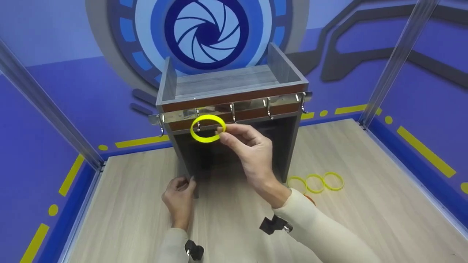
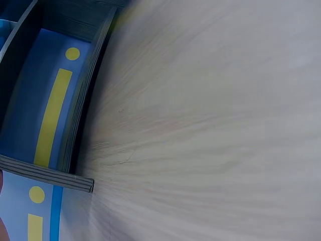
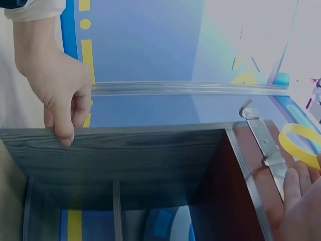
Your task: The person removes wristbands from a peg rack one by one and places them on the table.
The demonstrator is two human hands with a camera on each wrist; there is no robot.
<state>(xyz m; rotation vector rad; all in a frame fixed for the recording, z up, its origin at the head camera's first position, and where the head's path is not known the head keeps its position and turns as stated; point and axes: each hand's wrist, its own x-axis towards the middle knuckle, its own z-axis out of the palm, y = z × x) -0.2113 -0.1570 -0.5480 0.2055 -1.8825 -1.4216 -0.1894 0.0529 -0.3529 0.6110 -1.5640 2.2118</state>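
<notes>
My right hand pinches a yellow ring between thumb and fingers, in front of the metal hook rail. Through the ring, the second hook from the left shows in the head view; the right wrist view has the ring beside the rail, apart from the hooks. My left hand grips the front edge of the grey wooden cabinet's left side panel, low down. Its thumb lies on the panel's inner face in the right wrist view. Only a sliver of that hand enters the left wrist view.
Right of the cabinet, three yellow rings lie in a row on the wooden tabletop. An orange ring is mostly hidden by my right sleeve. The cabinet has an open tray top. Blue printed walls enclose the table.
</notes>
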